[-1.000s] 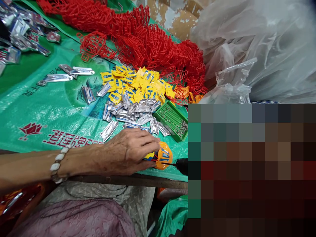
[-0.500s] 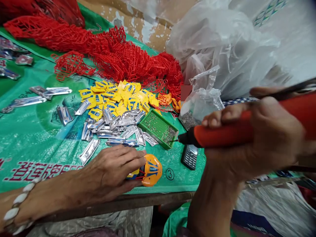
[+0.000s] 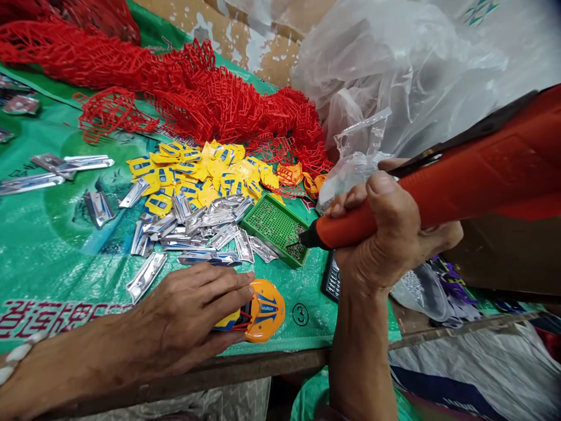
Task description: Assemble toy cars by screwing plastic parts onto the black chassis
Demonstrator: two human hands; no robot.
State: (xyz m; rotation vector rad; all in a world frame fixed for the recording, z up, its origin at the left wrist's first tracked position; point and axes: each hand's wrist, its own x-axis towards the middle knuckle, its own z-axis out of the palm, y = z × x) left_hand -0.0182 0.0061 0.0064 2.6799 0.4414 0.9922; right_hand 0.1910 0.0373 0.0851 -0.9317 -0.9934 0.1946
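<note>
My left hand [image 3: 193, 307] lies closed over a small orange and yellow toy part [image 3: 258, 310] near the table's front edge, pinning it to the green woven sheet [image 3: 56, 234]. My right hand [image 3: 385, 240] grips a red electric screwdriver [image 3: 438, 187]. Its dark tip rests in the green screw tray [image 3: 272, 225], which holds several small screws at its right end.
Piles of silver parts [image 3: 197, 225] and yellow parts [image 3: 197, 172] lie behind my left hand. A heap of red plastic frames [image 3: 197, 93] runs along the back. Clear plastic bags [image 3: 407, 76] stand at the right. A phone [image 3: 331, 275] lies beside the tray.
My right hand has brought the red screwdriver leftward and down, its tip now in the green screw tray. My left hand stays on the orange part.
</note>
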